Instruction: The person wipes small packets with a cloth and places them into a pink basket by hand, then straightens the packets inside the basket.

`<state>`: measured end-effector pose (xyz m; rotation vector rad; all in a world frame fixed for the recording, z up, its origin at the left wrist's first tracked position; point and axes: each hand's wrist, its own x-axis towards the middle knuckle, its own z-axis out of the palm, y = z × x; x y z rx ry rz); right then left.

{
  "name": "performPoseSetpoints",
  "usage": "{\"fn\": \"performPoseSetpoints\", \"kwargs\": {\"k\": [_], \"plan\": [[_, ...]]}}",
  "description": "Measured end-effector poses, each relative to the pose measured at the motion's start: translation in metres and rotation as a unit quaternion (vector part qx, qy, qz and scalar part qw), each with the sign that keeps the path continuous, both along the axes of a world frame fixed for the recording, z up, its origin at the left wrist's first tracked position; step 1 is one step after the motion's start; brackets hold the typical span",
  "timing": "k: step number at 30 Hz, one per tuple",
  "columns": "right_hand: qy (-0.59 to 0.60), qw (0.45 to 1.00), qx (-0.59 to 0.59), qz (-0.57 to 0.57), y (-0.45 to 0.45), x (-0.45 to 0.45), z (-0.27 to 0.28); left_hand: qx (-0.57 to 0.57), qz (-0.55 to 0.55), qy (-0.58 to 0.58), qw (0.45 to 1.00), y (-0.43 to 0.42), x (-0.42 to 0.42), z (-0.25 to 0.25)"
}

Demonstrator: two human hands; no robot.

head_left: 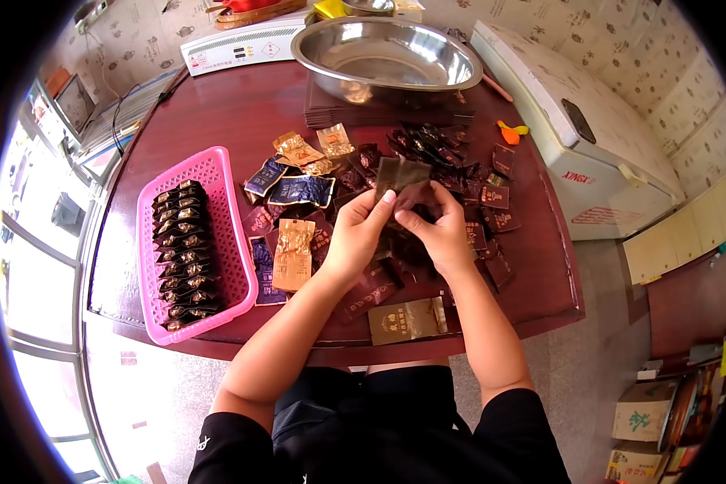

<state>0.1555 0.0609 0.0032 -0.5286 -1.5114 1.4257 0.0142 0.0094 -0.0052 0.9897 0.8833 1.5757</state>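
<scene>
Above the pile, both of my hands grip a dark, partly see-through pouch (402,176). My left hand (358,235) pinches its left side with the thumb on top. My right hand (440,232) is closed on the dark right side, where a shadowed fold or opening shows below the thumb. Whether anything is inside cannot be seen. Around and under the hands lie many small dark red packets (502,219). Gold packets (293,254) and blue packets (302,191) lie left of my left hand. Near the table's front edge rests a flat olive-gold pouch (409,320).
A pink basket (242,234) at the left holds a row of dark packets (187,250). At the back stand a large steel bowl (452,68) on stacked dark sheets (331,109) and a white appliance (246,52). A white chest (589,153) with a phone (578,121) borders the table's right.
</scene>
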Motion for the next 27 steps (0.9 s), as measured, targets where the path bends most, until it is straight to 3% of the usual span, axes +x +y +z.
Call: {"fn": "performPoseSetpoints", "kwargs": {"k": [6,8,12,16,18,20,22,24,25,26,27], "plan": [[-0.009,0.995,-0.005,-0.103,0.007,-0.003,-0.009,-0.023,-0.01,0.015,1.0,0.0,0.002,0.001],[-0.021,0.984,-0.058,-0.167,0.011,-0.001,-0.014,-0.063,-0.088,0.022,0.994,-0.002,0.002,0.001],[0.01,0.99,-0.029,-0.138,0.005,-0.004,0.0,-0.067,-0.061,0.021,0.996,0.0,0.0,0.001],[0.002,0.996,-0.009,-0.089,0.006,0.0,0.002,-0.027,-0.052,0.247,0.967,0.006,-0.005,-0.013],[-0.005,0.99,-0.021,-0.141,0.009,0.003,0.0,-0.015,-0.097,0.178,0.979,0.004,-0.001,-0.007],[-0.001,0.976,-0.029,-0.218,0.015,0.008,-0.003,-0.033,-0.139,0.205,0.968,0.004,-0.004,-0.006],[0.03,0.948,-0.125,-0.29,0.026,0.019,-0.003,-0.032,-0.152,0.202,0.967,0.0,-0.007,-0.003],[0.157,0.941,-0.062,-0.292,0.033,0.029,0.005,-0.03,-0.163,0.196,0.967,-0.003,-0.006,0.001],[0.143,0.946,-0.052,-0.286,0.025,0.028,0.012,-0.033,-0.133,0.133,0.982,-0.003,-0.004,0.004],[0.086,0.95,0.036,-0.298,0.02,0.025,0.009,-0.036,-0.102,0.071,0.992,-0.003,-0.003,0.006],[0.007,0.949,0.17,-0.266,0.012,0.022,0.01,-0.009,-0.054,0.134,0.989,0.0,-0.007,0.001]]}}
